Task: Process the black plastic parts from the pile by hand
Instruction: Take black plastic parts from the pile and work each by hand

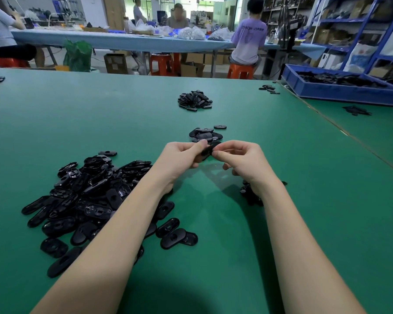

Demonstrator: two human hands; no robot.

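Huge green table [281, 223] filling most of the view, seam running diagonally on the right side. Over on the far right, sitting on it, a long blue bin [340, 92] loaded with black plastic bits, heaped close to the rim; can't make out individual shapes in there. Few loose black pieces [269, 88] lying just left of the bin, another little scatter [356, 110] just in front of it.

Biggest heap of stuff: the big pile [89, 200] of black oval parts on the near left, partly under the left forearm, strays spilling toward the middle. Each one flat, rounded ends, slot or hole in the centre. Then a far pile [195, 100] mid-table, well apart from everything else. Closer in, a small stack [205, 134] just beyond the fingers, one lone oval beside it on the right. Tiny cluster of black scraps [247, 191] half hidden under the right wrist, too dark to tell what exactly.

Left hand [182, 157] and right hand [243, 162] both up off the table in the centre, pinching one black part [208, 150] between them, thumbs and curled fingertips clamped on opposite ends. Part tilted, mostly covered by fingers.

Background: long light-blue table with bags, people on orange stools, blue shelving on the right.
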